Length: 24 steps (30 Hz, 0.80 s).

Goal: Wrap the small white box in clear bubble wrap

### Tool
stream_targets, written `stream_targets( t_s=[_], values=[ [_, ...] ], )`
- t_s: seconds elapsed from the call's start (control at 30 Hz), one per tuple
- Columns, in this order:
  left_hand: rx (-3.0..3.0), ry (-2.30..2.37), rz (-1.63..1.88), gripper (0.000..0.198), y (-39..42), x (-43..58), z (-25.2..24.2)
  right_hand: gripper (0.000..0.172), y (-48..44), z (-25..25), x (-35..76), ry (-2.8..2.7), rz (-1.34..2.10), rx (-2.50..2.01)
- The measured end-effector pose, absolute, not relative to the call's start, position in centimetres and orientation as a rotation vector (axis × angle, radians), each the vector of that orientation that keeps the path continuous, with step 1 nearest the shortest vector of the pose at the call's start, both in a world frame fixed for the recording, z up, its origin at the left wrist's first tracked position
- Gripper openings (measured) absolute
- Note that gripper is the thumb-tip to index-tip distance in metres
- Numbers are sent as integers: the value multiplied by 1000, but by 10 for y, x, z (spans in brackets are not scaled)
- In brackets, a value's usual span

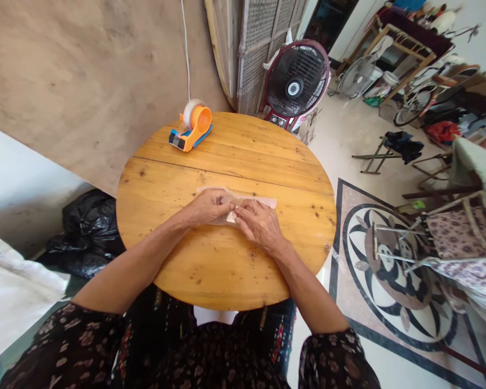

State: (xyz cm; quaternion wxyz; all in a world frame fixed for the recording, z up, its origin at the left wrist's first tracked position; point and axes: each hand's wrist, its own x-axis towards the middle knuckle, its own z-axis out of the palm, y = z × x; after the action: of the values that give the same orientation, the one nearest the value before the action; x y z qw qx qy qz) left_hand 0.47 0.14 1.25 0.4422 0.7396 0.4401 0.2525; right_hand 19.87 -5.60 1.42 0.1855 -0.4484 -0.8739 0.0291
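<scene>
A thin, see-through pinkish sheet (pixel 269 203), which looks like plastic wrap, lies across the middle of the round wooden table (pixel 210 270). Between my hands a small white piece with red marks (pixel 231 217) shows in the sheet; its kind I cannot make out. My left hand (pixel 210 207) is closed at the sheet's left part, thumb and fingers together near the white piece. From the other side my right hand (pixel 259 220) has its fingers bent and pressed together over the sheet and the piece's right end. The fingers hide much of both.
An orange and blue tape dispenser (pixel 199 125) with a clear roll stands at the table's back left. Behind the table is a dark red fan (pixel 296 86). Black plastic bags (pixel 91 232) lie on the left. A patterned chair (pixel 461 232) and a folding stool (pixel 378 155) are at right.
</scene>
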Motion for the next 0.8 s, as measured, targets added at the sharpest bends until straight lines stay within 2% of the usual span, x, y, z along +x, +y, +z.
stream_targets(
  t_s=[0.23,0.47,0.6,0.8],
  values=[
    [1673,1053,503,18,-2,0,27,26,-55,8,201,-2402,140,-1249],
    [1909,1115,479,22,-13,-9,45,28,-55,7,202,-2369,111,-1202],
    [1867,1243,508,16,-21,-18,37,27,-57,6,202,-2354,137,-1203],
    [1763,1412,616,25,-27,-11,16,27,-57,2,202,-2362,120,-1174]
  ],
)
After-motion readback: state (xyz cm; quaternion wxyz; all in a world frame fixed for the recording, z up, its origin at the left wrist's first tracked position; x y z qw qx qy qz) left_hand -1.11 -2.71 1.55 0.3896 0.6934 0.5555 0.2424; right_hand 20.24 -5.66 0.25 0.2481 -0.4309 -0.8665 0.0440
